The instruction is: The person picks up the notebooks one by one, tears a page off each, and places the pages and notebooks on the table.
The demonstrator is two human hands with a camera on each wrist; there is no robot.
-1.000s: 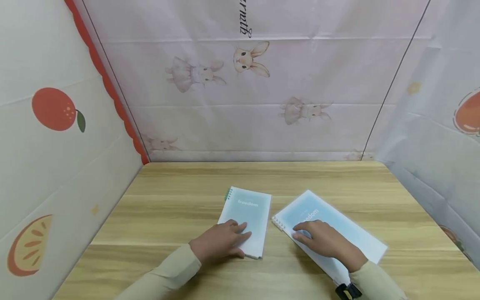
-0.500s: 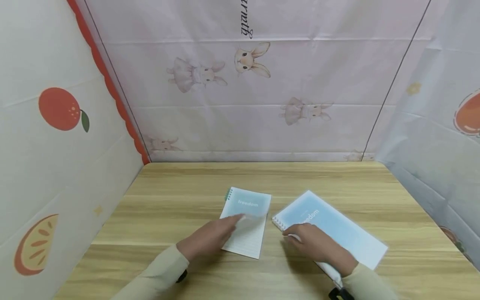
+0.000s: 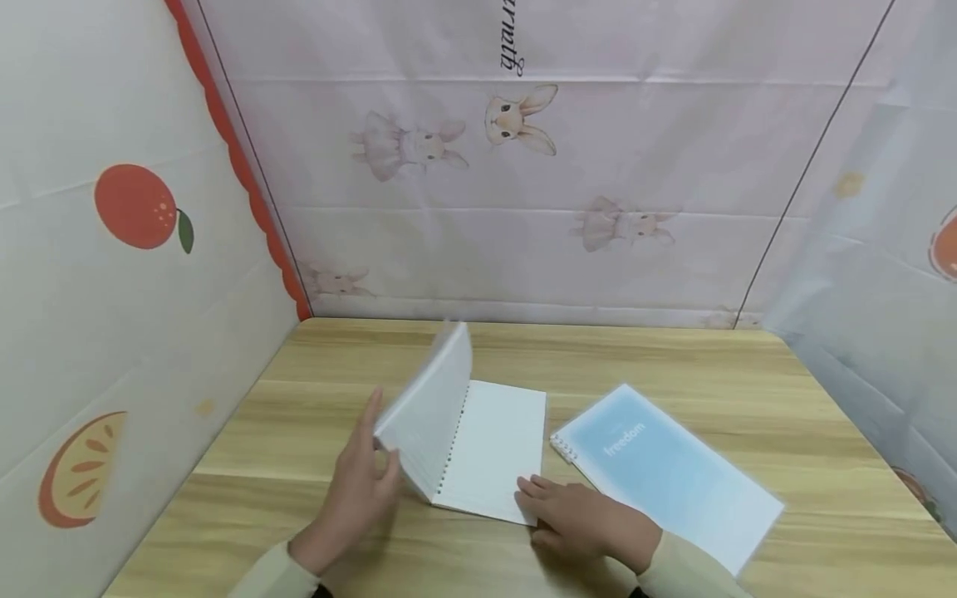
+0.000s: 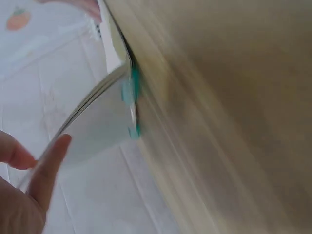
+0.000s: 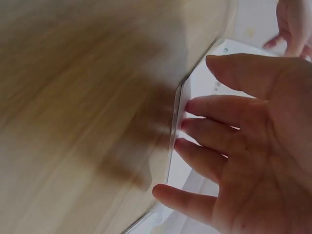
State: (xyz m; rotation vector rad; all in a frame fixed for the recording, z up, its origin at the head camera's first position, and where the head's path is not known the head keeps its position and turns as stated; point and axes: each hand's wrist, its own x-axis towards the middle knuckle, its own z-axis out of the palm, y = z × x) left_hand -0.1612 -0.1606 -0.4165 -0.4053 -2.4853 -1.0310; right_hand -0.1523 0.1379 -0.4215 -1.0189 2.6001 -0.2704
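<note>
A spiral notebook [image 3: 497, 444] lies opened on the wooden table, its right-hand page flat. Its raised sheaf of pages [image 3: 429, 415] tilts up to the left and is slightly blurred. My left hand [image 3: 355, 486] pinches the outer edge of that sheaf between thumb and finger; the left wrist view shows the pages [image 4: 92, 97] bending from the green binding rings [image 4: 131, 87]. At the flat page's lower right corner, my right hand [image 3: 583, 519] rests with its fingertips on the paper. In the right wrist view its fingers [image 5: 209, 109] are extended, the thumb apart.
A second, blue spiral notebook [image 3: 673, 469] marked "freedom" lies closed and slanted to the right, partly behind the right forearm. The wooden table [image 3: 299, 415] is bounded by printed cloth walls [image 3: 523, 249] at the back and both sides.
The left notebook's cover and many pages have been swung up to the left by the left hand. My right hand has moved left from the blue notebook onto the opened one.
</note>
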